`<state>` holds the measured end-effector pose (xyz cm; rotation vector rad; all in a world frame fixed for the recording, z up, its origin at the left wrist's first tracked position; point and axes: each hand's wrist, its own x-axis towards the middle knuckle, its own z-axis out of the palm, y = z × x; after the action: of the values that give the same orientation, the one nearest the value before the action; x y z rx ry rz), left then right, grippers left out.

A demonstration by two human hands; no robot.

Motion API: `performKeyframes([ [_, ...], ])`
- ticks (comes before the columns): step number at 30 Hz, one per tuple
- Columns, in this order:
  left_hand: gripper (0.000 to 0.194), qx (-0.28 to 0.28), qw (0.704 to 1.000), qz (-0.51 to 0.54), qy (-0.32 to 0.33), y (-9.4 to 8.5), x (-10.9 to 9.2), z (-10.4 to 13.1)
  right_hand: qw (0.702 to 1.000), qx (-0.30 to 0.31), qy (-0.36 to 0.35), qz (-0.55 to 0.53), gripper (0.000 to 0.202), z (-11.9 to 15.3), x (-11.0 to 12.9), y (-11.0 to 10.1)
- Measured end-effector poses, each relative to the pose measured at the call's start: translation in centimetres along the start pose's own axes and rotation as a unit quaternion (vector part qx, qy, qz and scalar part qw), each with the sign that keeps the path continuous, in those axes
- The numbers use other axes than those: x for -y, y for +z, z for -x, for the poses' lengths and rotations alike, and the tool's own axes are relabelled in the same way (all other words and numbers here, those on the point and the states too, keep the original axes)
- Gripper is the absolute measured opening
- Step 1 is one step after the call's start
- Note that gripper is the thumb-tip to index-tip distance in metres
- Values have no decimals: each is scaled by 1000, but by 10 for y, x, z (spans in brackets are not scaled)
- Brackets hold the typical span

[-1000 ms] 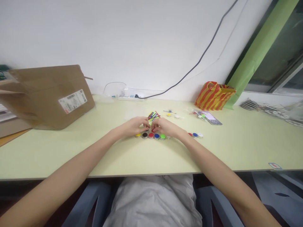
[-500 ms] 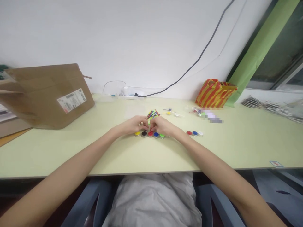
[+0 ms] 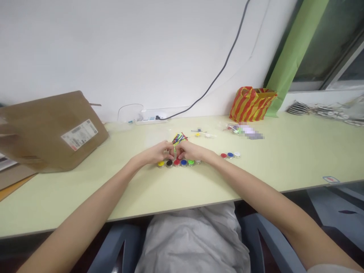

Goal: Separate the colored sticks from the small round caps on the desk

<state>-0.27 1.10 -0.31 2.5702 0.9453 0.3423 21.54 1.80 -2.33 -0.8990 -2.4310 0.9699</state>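
Grip: Both hands meet at the middle of the desk, the left hand (image 3: 156, 153) and right hand (image 3: 191, 151) with fingertips pinched together on something small between them; the piece itself is too tiny and too covered to name, and only a fleck of red and green shows at the fingertips.
Position of the work: the pinch sits just above a row of small pots (image 3: 176, 163), capped yellow, black, red, blue and green, lined up edge to edge just before the hands, so each colour lies within a finger's reach.
Forearms: both rest low across the near edge of the table (image 3: 85, 189), which would steady fine fingerwork.
Supply: a bundle of coloured sticks (image 3: 179, 138) lies just behind the hands, fanned out, close enough to draw from without leaning.
Spare pots: three more pots (image 3: 230, 155), red, blue and white, sit apart to the right of the wrist, out of the row.
Loose pieces: a few small parts (image 3: 202, 133) lie farther back, near a clear packet (image 3: 232, 128) beside a blurred flat object.
Surroundings: a cardboard box (image 3: 54, 131) stands at the left, a striped bag (image 3: 251, 103) against the wall at the right, and a power strip (image 3: 148, 116) with its cable along the back edge.
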Motion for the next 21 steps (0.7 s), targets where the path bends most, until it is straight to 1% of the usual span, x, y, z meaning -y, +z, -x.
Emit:
performKeyframes([
  [5,7,5,1000,-6,-22,-2,-2,-1,1000,4,-6,-16,17,-1,-3,1],
  [10,8,13,999,-15,-30,-1,-3,-1,1000,5,-6,3,14,0,2,-1],
  [13,9,8,999,-22,-39,-1,-4,1,999,23,-31,22,8,1,5,-11],
  [15,10,1,999,-25,-38,-1,-4,2,997,36,-51,49,10,4,2,-24],
  [16,11,-3,999,-26,-32,-1,-4,3,996,21,-44,71,12,6,-2,-32],
  [17,13,-5,999,-26,-26,-1,-4,3,994,-17,-21,103,15,10,-7,-40],
  [18,14,-7,999,-25,-20,-1,-4,4,987,-74,20,143,18,14,-13,-49],
  [19,15,-9,1000,-24,-16,-1,-4,4,968,-142,76,191,20,18,-20,-56],
  [20,16,-10,1000,-22,-13,-1,-5,5,939,-207,134,241,22,23,-28,-63],
  [21,17,-10,1000,-22,-11,-1,-6,6,906,-252,187,284,24,27,-35,-68],
])
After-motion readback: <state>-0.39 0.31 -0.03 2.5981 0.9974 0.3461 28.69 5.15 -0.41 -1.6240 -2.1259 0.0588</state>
